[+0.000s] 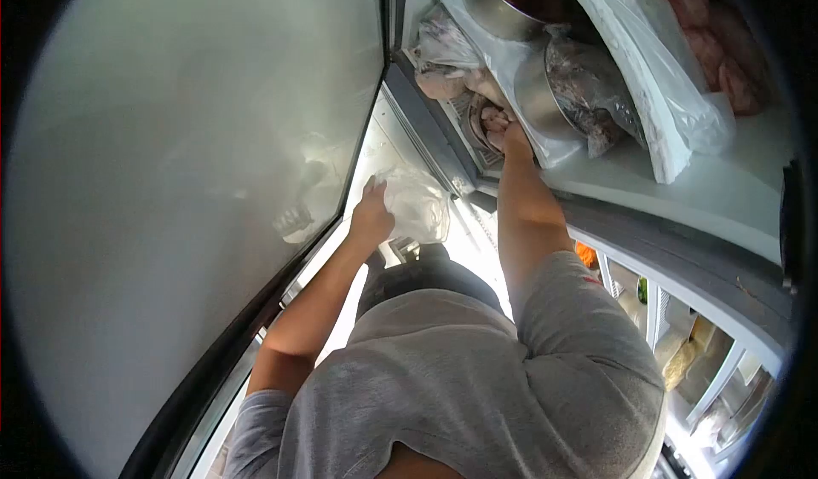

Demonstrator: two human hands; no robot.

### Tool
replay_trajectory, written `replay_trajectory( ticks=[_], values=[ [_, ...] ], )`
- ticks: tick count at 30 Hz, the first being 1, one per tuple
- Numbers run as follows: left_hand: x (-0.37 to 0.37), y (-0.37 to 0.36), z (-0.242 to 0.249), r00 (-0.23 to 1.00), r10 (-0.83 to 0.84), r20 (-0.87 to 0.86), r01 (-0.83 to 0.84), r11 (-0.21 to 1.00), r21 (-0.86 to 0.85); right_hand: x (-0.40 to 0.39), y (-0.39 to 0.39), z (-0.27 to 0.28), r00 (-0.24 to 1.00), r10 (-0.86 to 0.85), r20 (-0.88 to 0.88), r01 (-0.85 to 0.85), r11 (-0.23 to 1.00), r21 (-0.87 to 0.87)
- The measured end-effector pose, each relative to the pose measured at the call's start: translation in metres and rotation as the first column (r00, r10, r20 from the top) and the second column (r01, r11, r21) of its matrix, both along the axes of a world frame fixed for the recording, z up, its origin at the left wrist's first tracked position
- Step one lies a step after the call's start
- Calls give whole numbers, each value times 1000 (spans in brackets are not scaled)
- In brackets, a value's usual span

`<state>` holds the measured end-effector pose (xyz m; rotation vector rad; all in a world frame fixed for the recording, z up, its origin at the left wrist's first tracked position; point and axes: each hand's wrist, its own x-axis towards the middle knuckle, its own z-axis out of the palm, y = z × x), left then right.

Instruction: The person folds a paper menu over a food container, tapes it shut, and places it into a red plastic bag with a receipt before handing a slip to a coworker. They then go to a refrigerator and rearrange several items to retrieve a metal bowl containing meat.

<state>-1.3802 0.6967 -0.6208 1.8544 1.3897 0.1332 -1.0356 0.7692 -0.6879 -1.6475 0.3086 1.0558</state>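
Note:
My left hand (372, 213) is closed on a clear plastic bag (419, 208), which hangs open-sided beside it in front of my waist. My right hand (515, 141) reaches into the lower shelf of a fridge or freezer, over a round metal bowl (474, 124). Pale pieces of raw meat (493, 121) lie in that bowl, right at my fingers. Those fingers are mostly hidden among the pieces and under the shelf edge.
A large door (213, 155) stands open on the left. Metal pots (503, 12) and bagged meat (588, 87) sit on the white shelf (558, 151). More raw meat (711, 44) lies higher up. At lower right, a rack (654, 308) holds food containers.

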Motion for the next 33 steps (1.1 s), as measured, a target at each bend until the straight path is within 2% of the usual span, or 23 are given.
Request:
replay_trajectory(
  ticks=[3,4,7,8,11,12,13,15,16,17,18,19,21,23,25,26,27,28,29,30,31,32,33],
  values=[
    [20,11,-5,993,-8,-117,-6,993,-119,-21,-22,49,962,70,265,-55,997,-62],
    [26,17,-11,984,-61,-167,32,985,-167,-23,-24,45,848,210,488,-115,969,-217],
    [46,29,-20,980,-69,-186,23,971,-240,-20,-29,22,700,334,632,-143,931,-335],
    [52,34,-28,981,-55,-185,4,964,-266,-1,-36,-25,365,648,669,-188,755,-629],
    [68,47,-28,923,-171,-345,81,962,-260,-26,-21,35,489,455,744,-207,889,-408],
    [71,53,-25,915,-184,-358,90,961,-263,-23,-20,24,123,554,823,-256,819,-513],
    [71,57,-22,743,-473,-474,374,880,-292,-22,-22,18,172,519,837,-344,828,-443],
    [68,58,-25,448,-696,-562,622,694,-362,-21,-25,6,293,460,838,-496,823,-278],
    [67,57,-34,840,-390,-378,285,909,-305,-26,-30,17,-3,519,855,-429,771,-470],
    [69,59,-44,927,-227,-299,123,936,-330,-26,-31,28,-298,561,773,-304,712,-633],
    [71,62,-48,978,-34,-207,-44,932,-359,-30,-26,30,-61,397,916,-349,851,-392],
    [74,64,-53,980,163,-115,-195,901,-386,-30,-29,35,-65,392,918,-346,853,-389],
    [82,65,-51,983,145,-110,-178,889,-421,-38,-41,50,-182,568,802,-441,682,-583],
    [93,66,-38,973,230,-28,-209,822,-530,-34,-37,42,-185,626,758,-442,636,-633],
    [108,67,-29,940,339,48,-238,747,-621,-24,-32,16,28,515,857,-411,787,-460],
    [117,70,-31,940,334,73,-202,715,-669,-20,-27,-6,132,555,822,-275,817,-508],
    [126,73,-32,942,322,95,-160,680,-716,-13,-19,-29,131,550,825,-274,820,-503],
    [133,73,-38,934,343,98,-167,664,-729,-9,-13,-40,325,385,864,-247,916,-315],
    [134,78,-62,939,331,89,-163,660,-733,-6,-10,-54,422,300,856,-212,950,-228],
    [134,79,-115,984,147,97,-45,739,-672,-6,-6,-56,509,202,837,-162,977,-138],
    [132,73,-114,977,-213,-16,176,843,-509,-11,-3,-27,415,409,813,-263,909,-322],
    [129,67,-112,846,-493,-202,415,847,-332,-20,-7,6,303,611,732,-350,785,-511],
    [114,61,-108,918,-330,-220,257,917,-305,-25,-18,20,172,779,603,-416,612,-672]
  ],
)
